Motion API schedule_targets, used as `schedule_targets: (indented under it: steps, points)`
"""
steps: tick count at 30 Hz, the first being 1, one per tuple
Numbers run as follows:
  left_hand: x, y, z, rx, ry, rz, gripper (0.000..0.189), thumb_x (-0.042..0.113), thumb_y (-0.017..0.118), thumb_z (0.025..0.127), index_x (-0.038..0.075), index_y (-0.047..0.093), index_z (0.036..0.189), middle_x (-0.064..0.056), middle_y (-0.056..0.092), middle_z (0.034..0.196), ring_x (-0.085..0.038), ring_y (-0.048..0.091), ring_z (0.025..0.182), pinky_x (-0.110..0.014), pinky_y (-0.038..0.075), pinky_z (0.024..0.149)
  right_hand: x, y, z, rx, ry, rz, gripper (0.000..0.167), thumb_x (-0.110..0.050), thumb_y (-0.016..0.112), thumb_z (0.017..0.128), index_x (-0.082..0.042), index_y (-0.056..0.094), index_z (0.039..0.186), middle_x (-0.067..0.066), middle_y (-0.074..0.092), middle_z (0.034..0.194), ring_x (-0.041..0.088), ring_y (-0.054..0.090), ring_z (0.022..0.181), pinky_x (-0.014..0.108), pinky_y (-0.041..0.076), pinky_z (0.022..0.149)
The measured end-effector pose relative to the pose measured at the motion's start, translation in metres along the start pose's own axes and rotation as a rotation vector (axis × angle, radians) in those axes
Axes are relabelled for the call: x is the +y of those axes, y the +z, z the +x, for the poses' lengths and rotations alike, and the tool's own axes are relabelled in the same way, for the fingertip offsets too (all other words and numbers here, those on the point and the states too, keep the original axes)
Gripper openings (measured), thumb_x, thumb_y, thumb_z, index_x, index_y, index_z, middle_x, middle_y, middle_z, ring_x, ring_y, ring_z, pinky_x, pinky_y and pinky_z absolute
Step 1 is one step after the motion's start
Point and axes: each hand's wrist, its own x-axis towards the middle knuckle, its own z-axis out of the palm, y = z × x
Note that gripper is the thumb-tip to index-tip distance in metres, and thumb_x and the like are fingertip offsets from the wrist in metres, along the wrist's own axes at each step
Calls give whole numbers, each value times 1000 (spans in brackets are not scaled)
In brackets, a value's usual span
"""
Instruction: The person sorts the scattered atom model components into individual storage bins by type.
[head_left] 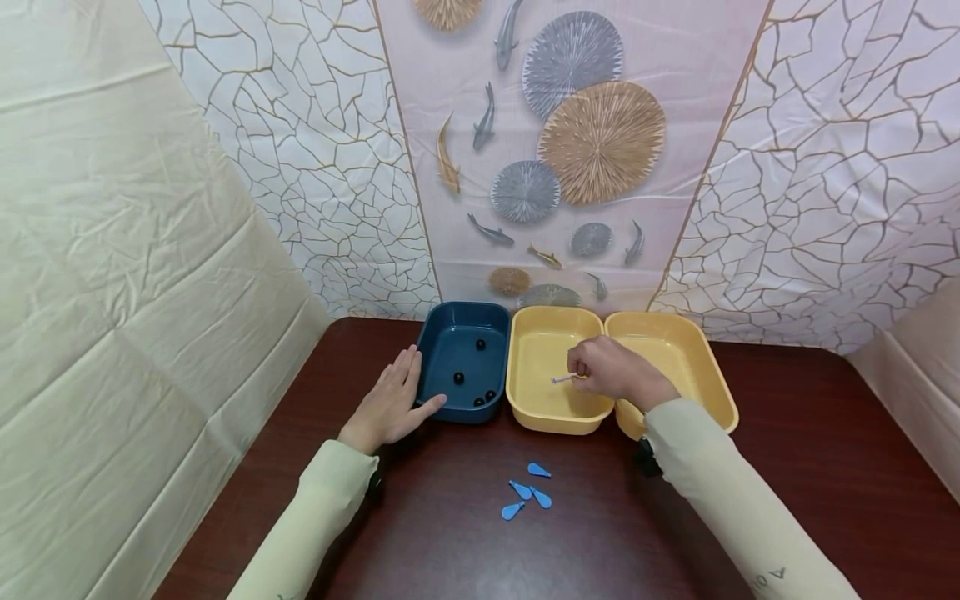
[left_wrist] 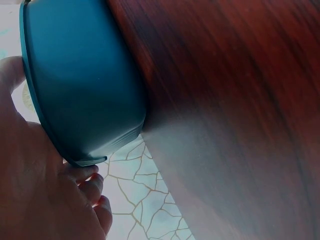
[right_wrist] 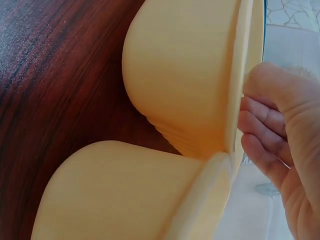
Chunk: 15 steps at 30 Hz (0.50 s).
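My left hand (head_left: 390, 400) rests on the left rim of a dark blue tray (head_left: 442, 327), its fingers straight and the thumb over the near corner. Several small black balls (head_left: 458, 378) lie in that tray. Over the middle yellow tray (head_left: 551, 317), my right hand (head_left: 611, 367) pinches a thin, pale purple stick-like piece (head_left: 558, 381), one end sticking out to the left. In the right wrist view the piece is hidden behind the curled fingers (right_wrist: 262, 115). Several blue teardrop-shaped pieces (head_left: 540, 497) lie on the table in front of the trays.
A second yellow tray (head_left: 712, 375) stands at the right, partly under my right forearm. All three trays stand side by side at the back of the dark wooden table (head_left: 450, 550). Behind them hangs a patterned cloth (head_left: 480, 250); a plain cream cloth (head_left: 112, 292) hangs at the left.
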Motion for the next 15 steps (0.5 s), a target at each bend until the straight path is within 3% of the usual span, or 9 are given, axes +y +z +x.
schedule_targets:
  steps: [7,15]
  points:
    - [1,-1,-1,-1,3,-10,99,62,49,104,-2,9,168,-19,7,178,-40,9,166,-57,15,134,-5,-8,-3,8,-18,-12,9,-6,83,87,-4,77,94,9,77,92,19,70,82,37,61,75]
    - [1,-2,0,-1,-1,-10,99,61,49,104,-2,9,168,-20,7,178,-41,9,166,-57,15,134,-26,-28,-9,-33,-12,-22,16,-7,82,89,-3,78,104,8,77,99,21,72,89,39,63,80]
